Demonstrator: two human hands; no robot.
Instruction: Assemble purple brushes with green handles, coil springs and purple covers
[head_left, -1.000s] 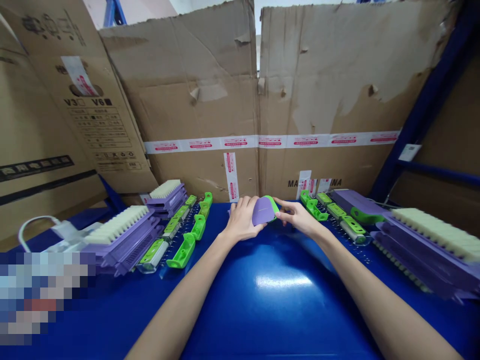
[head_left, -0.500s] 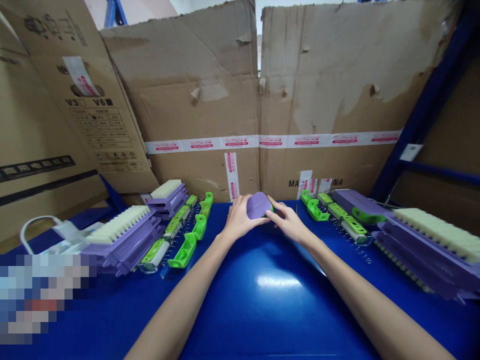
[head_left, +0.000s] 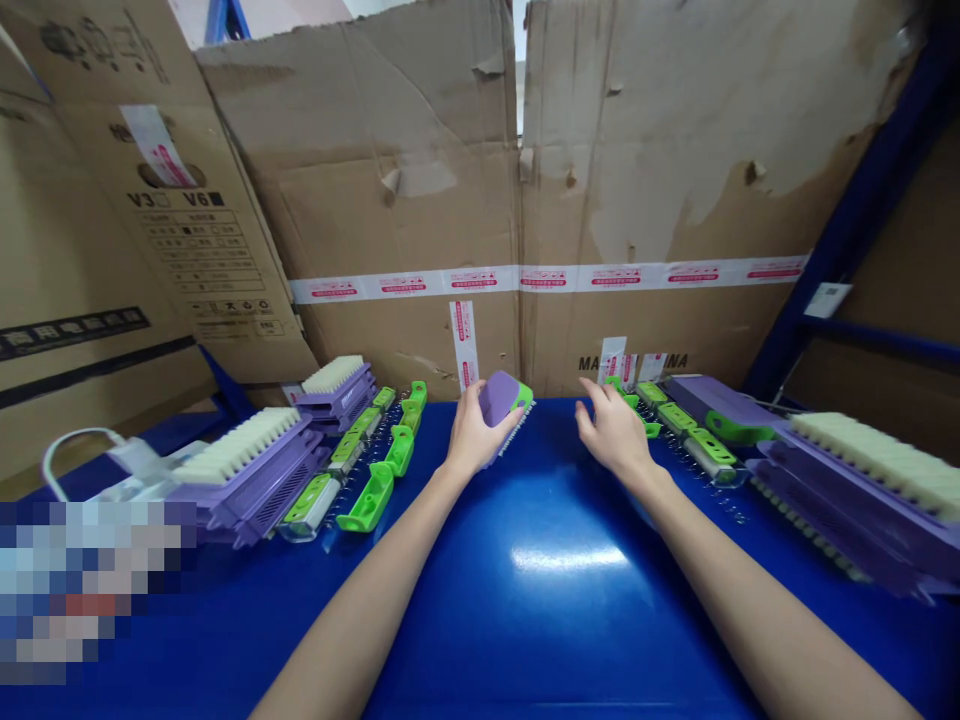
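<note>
My left hand (head_left: 472, 432) grips a purple brush (head_left: 501, 396) with a bright green end and pale bristles along its lower right edge. The brush is tilted, held above the blue tabletop (head_left: 517, 640). My right hand (head_left: 613, 432) is apart from it, fingers spread, with nothing in them. It is nearest the green plastic pieces (head_left: 631, 402) on the right, which it partly covers. Beside them lies a row of green and silver parts (head_left: 679, 428).
Purple brush parts with cream bristles are stacked at left (head_left: 247, 470) and right (head_left: 862, 500). Green pieces (head_left: 379, 490) line the left side. A white plug with a cable (head_left: 135, 458) sits far left. Cardboard panels (head_left: 405, 220) wall the back; a blue post (head_left: 840, 220) stands right.
My right hand has let go of the brush and moved right towards the green pieces, its fingers opening. My left hand has tilted the brush and shifted it slightly left.
</note>
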